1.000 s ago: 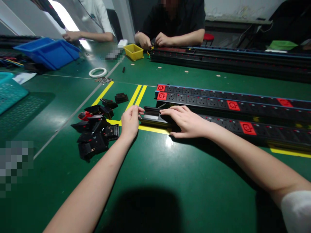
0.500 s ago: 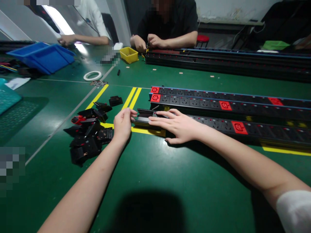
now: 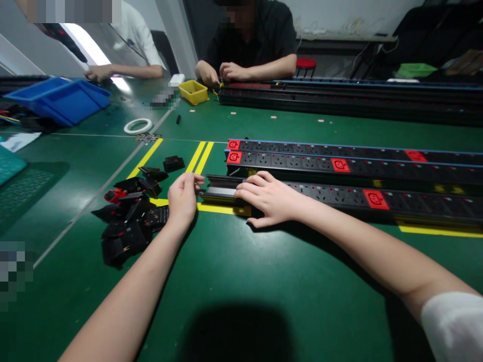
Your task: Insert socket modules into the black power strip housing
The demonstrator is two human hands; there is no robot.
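Observation:
Nearest me lies a long black power strip (image 3: 327, 193), a row of sockets with one red socket (image 3: 376, 199) in a channel. Bare channel (image 3: 222, 187) shows at its left end. My right hand (image 3: 269, 198) rests over the sockets just past that bare stretch, fingers spread and bent on top, thumb apart at the near side. At the channel's left end is my left hand (image 3: 182, 200), its fingers curled in toward the thumb. Whatever lies between those fingertips is hidden. Left of it sits a heap of loose black socket modules (image 3: 130, 229), one of them red.
Two more power strips (image 3: 287, 160) lie parallel behind. Yellow tape lines (image 3: 222, 208) mark the green table. A tape roll (image 3: 138, 125), blue bins (image 3: 71, 103) and a yellow bin (image 3: 193, 92) stand farther back. Opposite, a co-worker's hands (image 3: 232, 72) work at another long strip (image 3: 339, 106).
The row of sockets and my right hand have slid right along the channel, baring more of its left end. My left hand stays at that end. The whole view has shifted slightly.

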